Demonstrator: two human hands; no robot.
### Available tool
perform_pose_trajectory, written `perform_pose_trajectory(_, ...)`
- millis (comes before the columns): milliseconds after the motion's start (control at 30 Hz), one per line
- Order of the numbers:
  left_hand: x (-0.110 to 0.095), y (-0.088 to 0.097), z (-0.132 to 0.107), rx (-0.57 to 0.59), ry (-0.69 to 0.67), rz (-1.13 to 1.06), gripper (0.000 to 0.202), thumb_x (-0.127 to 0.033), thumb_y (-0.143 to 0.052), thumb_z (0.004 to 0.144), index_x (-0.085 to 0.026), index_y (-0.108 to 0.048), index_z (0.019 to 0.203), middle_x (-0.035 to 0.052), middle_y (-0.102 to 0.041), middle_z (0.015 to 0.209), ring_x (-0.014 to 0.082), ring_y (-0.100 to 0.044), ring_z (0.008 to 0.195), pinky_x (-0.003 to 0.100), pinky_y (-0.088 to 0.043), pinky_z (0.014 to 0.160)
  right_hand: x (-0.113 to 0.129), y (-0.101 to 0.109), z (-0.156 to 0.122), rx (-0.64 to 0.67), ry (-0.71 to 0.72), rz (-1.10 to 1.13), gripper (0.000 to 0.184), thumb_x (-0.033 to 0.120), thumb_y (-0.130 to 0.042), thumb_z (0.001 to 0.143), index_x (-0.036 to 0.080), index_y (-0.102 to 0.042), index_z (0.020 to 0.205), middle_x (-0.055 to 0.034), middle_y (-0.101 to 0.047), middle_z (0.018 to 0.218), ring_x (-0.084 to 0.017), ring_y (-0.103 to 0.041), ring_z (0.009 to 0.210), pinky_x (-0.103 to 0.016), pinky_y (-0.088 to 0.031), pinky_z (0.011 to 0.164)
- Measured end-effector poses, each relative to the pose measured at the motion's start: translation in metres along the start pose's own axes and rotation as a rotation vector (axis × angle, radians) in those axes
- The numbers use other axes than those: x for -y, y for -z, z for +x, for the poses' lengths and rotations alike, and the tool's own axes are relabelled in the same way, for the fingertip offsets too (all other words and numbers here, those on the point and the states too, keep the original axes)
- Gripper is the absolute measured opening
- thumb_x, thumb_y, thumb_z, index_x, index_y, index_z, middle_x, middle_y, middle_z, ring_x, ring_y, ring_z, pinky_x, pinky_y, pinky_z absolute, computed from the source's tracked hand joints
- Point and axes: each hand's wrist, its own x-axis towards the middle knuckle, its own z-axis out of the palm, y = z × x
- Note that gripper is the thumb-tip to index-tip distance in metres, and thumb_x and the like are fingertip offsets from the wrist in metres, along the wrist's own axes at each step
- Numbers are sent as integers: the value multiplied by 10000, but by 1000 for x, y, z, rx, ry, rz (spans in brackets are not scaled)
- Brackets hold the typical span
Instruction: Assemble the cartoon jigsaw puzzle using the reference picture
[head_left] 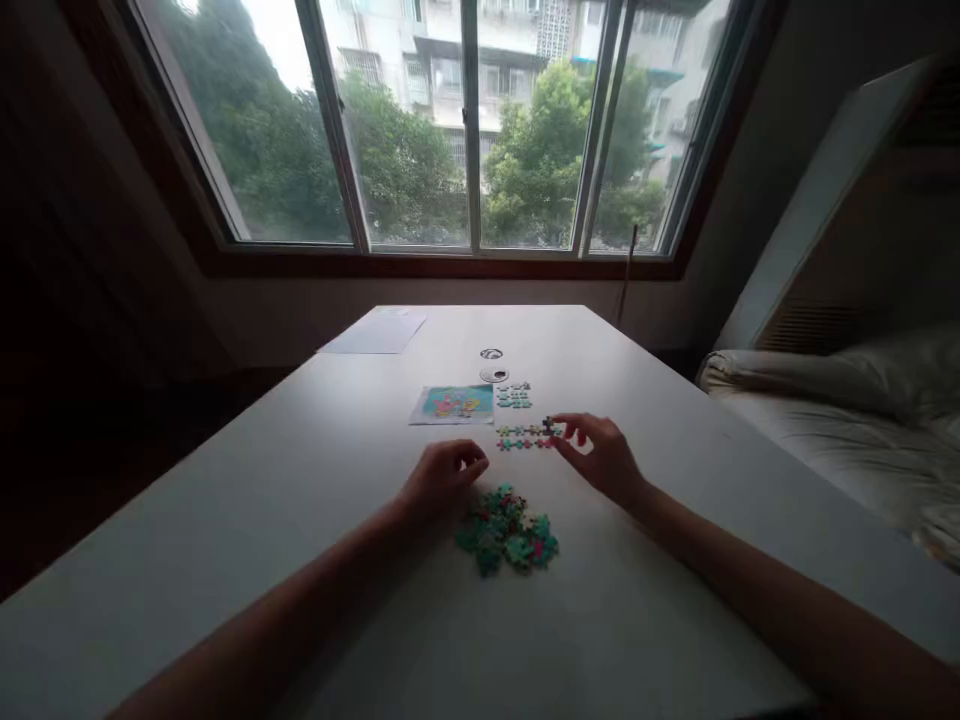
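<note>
My right hand (600, 455) pinches a dark-backed puzzle piece (548, 425) between thumb and fingertips, at the right end of two rows of puzzle pieces (517, 443). My left hand (448, 470) rests on the table with its fingers loosely curled and no piece visible in it. Just right of and below it lies a heap of puzzle pieces (517, 550), mostly green and teal with some red and pink. A small group of joined or closely set pale pieces (514, 397) sits beyond the rows. Left of those is the colourful puzzle picture (457, 402).
Two small round items (491, 354) (489, 375) lie on the white table (315, 480) past the picture. Pale paper sheets (375, 334) are at the far left corner. A bed or covered couch (817, 400) stands to the right, and a window (472, 130) is ahead.
</note>
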Motion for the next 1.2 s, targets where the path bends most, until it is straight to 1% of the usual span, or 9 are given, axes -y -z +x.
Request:
perform_pose_trajectory(133, 4, 3, -1, 45, 2, -8, 207, -296, -500, 771, -142, -637, 751, 1, -593, 650, 114, -472, 589, 212, -356, 559, -4, -5, 0, 112, -56, 110, 226, 327, -572, 782, 197, -617, 961, -10, -631, 706, -110, -532, 550, -254, -430, 595)
perform_pose_trajectory(267, 3, 16, 1, 183, -7, -15, 204, -300, -525, 754, -134, -644, 749, 1, -581, 635, 111, -470, 578, 207, -356, 543, -19, -11, 13, 216, -127, 183, 254, 358, -587, 757, 190, -624, 945, -9, -631, 689, -111, -536, 546, -232, -440, 543)
perform_pose_trajectory(433, -3, 38, 3, 435, -49, -25, 190, -296, -560, 745, -135, -659, 766, -26, -521, 570, 93, -435, 538, 196, -337, 518, -59, -27, 50, 314, -236, 113, 281, 377, -585, 744, 185, -642, 941, -13, -654, 722, -116, -568, 588, -228, -439, 577)
perform_pose_trajectory(500, -5, 46, 2, 517, -72, -25, 179, -295, -568, 750, -145, -657, 792, -31, -516, 583, 89, -433, 541, 192, -336, 520, -79, -36, 65, 347, -299, 71, 279, 372, -592, 735, 185, -652, 934, -21, -666, 752, -123, -586, 620, -226, -437, 596)
perform_pose_trajectory(600, -7, 52, 1, 603, -87, -23, 190, -312, -588, 750, -157, -640, 846, -49, -481, 580, 82, -412, 524, 187, -332, 508, -108, -52, 83, 348, -371, 27, 275, 351, -601, 723, 172, -664, 922, -37, -673, 753, -139, -600, 644, -229, -433, 599)
perform_pose_trajectory(700, -8, 54, 1, 643, -84, -11, 244, -326, -639, 714, -168, -628, 899, -61, -444, 590, 80, -393, 521, 184, -328, 500, -126, -67, 94, 347, -415, 6, 293, 361, -592, 728, 180, -663, 946, -43, -677, 787, -148, -610, 687, -230, -432, 622)
perform_pose_trajectory(800, -8, 54, 0, 677, -63, 2, 297, -327, -673, 684, -177, -622, 935, -63, -438, 603, 83, -402, 531, 185, -330, 500, -135, -80, 100, 367, -424, 9, 319, 397, -584, 732, 195, -663, 967, -43, -676, 835, -150, -612, 738, -231, -430, 662)
perform_pose_trajectory(1033, -9, 53, 1, 691, -65, 16, 272, -301, -658, 695, -178, -616, 934, -58, -455, 611, 88, -421, 547, 185, -338, 510, -139, -94, 110, 466, -434, 13, 361, 442, -653, 662, 224, -683, 949, -28, -674, 845, -151, -600, 737, -228, -423, 653)
perform_pose_trajectory(1200, -8, 53, 1, 696, -65, 6, 273, -309, -657, 698, -176, -614, 933, -61, -454, 603, 87, -420, 541, 188, -344, 515, -134, -97, 112, 485, -416, 10, 298, 416, -623, 696, 252, -689, 936, -15, -667, 855, -148, -593, 747, -231, -419, 670)
